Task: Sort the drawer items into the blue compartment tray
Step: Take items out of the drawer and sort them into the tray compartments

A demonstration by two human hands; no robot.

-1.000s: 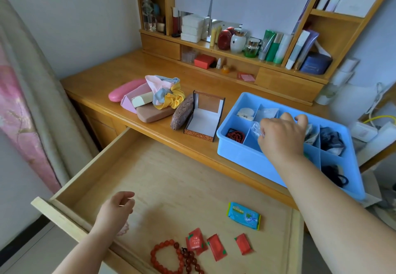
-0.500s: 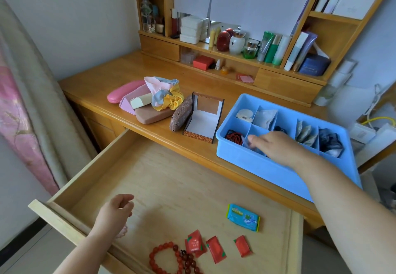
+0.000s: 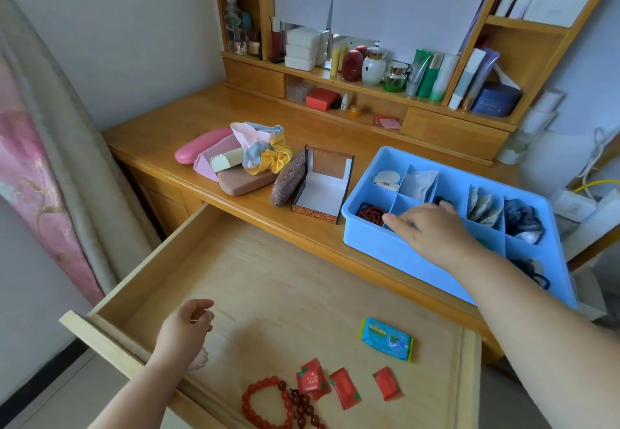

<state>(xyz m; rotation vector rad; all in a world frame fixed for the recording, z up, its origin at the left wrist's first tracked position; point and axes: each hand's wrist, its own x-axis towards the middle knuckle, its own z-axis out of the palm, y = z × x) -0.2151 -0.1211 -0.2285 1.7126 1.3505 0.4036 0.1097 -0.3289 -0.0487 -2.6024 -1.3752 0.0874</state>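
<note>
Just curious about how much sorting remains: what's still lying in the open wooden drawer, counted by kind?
Small red foil sachets: 3
Blue rectangular wipes packet: 1
Red bead bracelet: 1
Dark red bead bracelet: 1
Total: 6

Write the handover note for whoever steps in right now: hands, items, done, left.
Right hand: open, fingers flat over the tray's front middle compartments, holding nothing visible.
Left hand: loosely curled over the drawer's left front, no grip on anything that shows.
Done: tray already holds dark red beads, white pads, sachets and dark hair ties.
Left in drawer: blue packet, three red packets, red bead bracelets, and a pale item partly hidden under the left wrist.
</note>
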